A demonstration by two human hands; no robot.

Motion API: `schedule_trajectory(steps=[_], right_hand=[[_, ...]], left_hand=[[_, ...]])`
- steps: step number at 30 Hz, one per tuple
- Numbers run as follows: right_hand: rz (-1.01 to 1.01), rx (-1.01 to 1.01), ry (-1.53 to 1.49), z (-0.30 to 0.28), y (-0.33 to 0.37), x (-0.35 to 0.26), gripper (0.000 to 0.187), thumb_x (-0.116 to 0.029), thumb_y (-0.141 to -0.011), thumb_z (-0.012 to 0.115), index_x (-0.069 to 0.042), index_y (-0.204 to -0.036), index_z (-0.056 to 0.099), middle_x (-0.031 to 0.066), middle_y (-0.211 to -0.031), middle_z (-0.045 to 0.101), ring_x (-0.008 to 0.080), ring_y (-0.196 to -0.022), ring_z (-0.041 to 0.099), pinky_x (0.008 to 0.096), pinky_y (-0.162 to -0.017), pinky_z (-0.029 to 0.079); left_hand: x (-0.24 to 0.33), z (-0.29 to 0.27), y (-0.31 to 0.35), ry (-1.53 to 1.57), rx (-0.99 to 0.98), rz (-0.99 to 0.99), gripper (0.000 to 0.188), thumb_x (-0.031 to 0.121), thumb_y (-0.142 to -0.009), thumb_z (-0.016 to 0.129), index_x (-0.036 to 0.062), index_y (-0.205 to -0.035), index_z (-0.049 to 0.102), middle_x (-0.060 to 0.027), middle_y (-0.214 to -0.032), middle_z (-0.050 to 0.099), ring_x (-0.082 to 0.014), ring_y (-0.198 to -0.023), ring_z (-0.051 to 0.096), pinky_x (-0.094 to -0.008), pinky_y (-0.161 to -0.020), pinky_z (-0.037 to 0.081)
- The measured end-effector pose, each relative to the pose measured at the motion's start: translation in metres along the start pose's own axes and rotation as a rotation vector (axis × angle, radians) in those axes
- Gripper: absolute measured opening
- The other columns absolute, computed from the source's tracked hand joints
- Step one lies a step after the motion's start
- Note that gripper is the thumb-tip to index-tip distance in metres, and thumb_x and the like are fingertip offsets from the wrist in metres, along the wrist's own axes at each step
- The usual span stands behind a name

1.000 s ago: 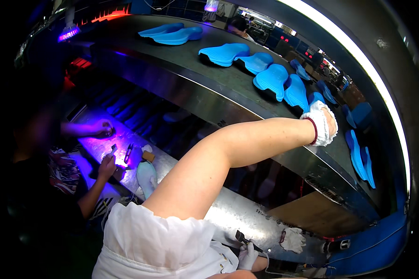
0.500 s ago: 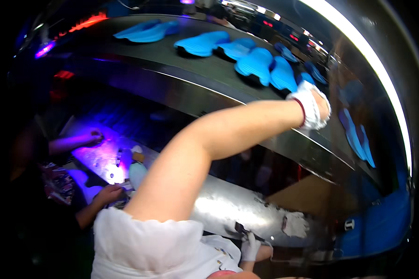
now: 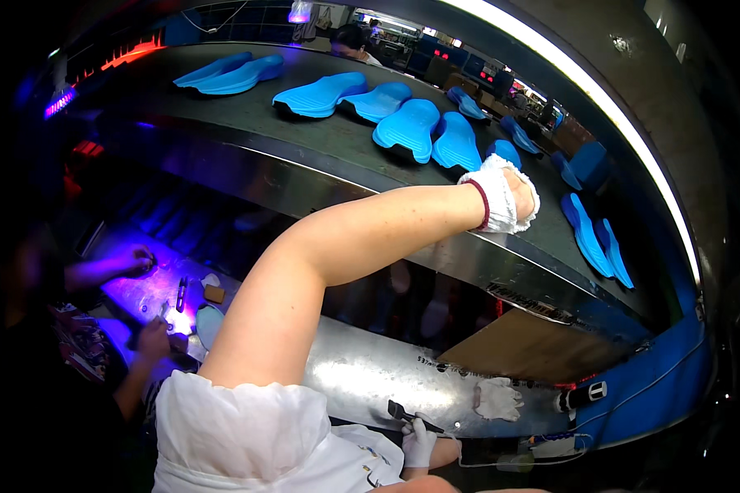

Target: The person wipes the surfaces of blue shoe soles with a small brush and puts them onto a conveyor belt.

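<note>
My left arm reaches across to the conveyor belt (image 3: 321, 148). My left hand (image 3: 506, 195), in a white knit glove with a dark red cuff and bare skin showing, is at the belt's near edge. Right behind it is a blue shoe sole (image 3: 503, 151), partly covered by the hand. My left fingers are mostly hidden, so I cannot tell whether they touch or grip it. Low in the view, my right hand (image 3: 419, 444), in a thin white glove, is closed on the handle of a dark flat brush (image 3: 397, 410), above the metal worktable (image 3: 362, 378).
Several more blue soles (image 3: 407, 130) lie along the belt beneath a bright tube lamp (image 3: 584, 90). An empty white glove (image 3: 498, 400), a black cylinder (image 3: 584, 396) and cardboard (image 3: 510, 349) are at the right. On the left, a co-worker's hands (image 3: 154, 337) work under purple light.
My view has shifted to the right, so the belt, soles and table appear further left. My left hand stays by the same sole, and my right hand still holds the brush.
</note>
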State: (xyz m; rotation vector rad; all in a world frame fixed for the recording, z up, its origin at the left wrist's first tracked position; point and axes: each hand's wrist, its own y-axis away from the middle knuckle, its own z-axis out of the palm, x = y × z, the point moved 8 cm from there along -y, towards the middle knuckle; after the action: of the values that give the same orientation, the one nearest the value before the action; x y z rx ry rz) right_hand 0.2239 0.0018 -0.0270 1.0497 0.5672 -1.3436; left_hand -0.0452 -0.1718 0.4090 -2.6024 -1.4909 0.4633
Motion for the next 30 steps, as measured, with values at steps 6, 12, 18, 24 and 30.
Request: schedule_trajectory(steps=[6,12,18,24,30], right_hand=[[-0.063,0.062,0.015,-0.002,0.002,-0.003,0.021,-0.006,-0.084,0.06,0.002,-0.103,0.059,0.005,-0.078,0.057,0.0117,-0.062,0.053,0.0251,-0.056,0.044],[-0.041,0.061,0.092,-0.003,0.006,-0.005,0.027,-0.008,-0.086,0.06,0.003,-0.109,0.055,0.0073,-0.081,0.058,0.0122,-0.064,0.053,0.0245,-0.056,0.044],[0.063,0.082,0.154,0.011,0.005,-0.002,0.024,-0.006,-0.087,0.058,0.004,-0.109,0.056,0.0069,-0.082,0.06,0.0113,-0.064,0.055,0.0225,-0.056,0.044],[-0.017,0.042,0.073,-0.005,-0.006,0.011,0.025,-0.005,-0.085,0.06,0.006,-0.108,0.055,0.0078,-0.083,0.058,0.0136,-0.064,0.054,0.0255,-0.055,0.044],[-0.008,0.044,0.119,0.03,0.009,0.0,0.025,-0.006,-0.087,0.057,0.006,-0.109,0.054,0.0051,-0.082,0.055,0.0106,-0.067,0.051,0.0241,-0.056,0.041]], left_hand=[[0.016,-0.029,0.014,0.056,0.054,0.042,0.027,0.029,-0.084,0.057,0.0123,-0.102,0.07,-0.0105,-0.105,0.068,-0.0291,-0.097,0.066,-0.047,-0.077,0.049],[0.017,-0.015,-0.004,-0.026,-0.04,-0.046,0.03,0.031,-0.085,0.061,0.0168,-0.11,0.069,-0.0052,-0.109,0.068,-0.0263,-0.103,0.063,-0.0456,-0.079,0.046],[-0.001,-0.016,0.022,-0.001,0.165,0.044,0.023,0.029,-0.08,0.061,0.0134,-0.091,0.072,-0.0091,-0.091,0.07,-0.0259,-0.086,0.068,-0.0446,-0.067,0.049],[0.007,-0.029,0.032,-0.022,0.096,0.116,0.022,0.026,-0.08,0.059,0.0148,-0.093,0.072,-0.0073,-0.093,0.07,-0.0264,-0.088,0.067,-0.0448,-0.071,0.048],[0.008,-0.022,0.03,-0.086,0.346,0.117,0.02,0.027,-0.078,0.06,0.0128,-0.085,0.073,-0.0074,-0.083,0.07,-0.0264,-0.078,0.068,-0.0463,-0.062,0.049]])
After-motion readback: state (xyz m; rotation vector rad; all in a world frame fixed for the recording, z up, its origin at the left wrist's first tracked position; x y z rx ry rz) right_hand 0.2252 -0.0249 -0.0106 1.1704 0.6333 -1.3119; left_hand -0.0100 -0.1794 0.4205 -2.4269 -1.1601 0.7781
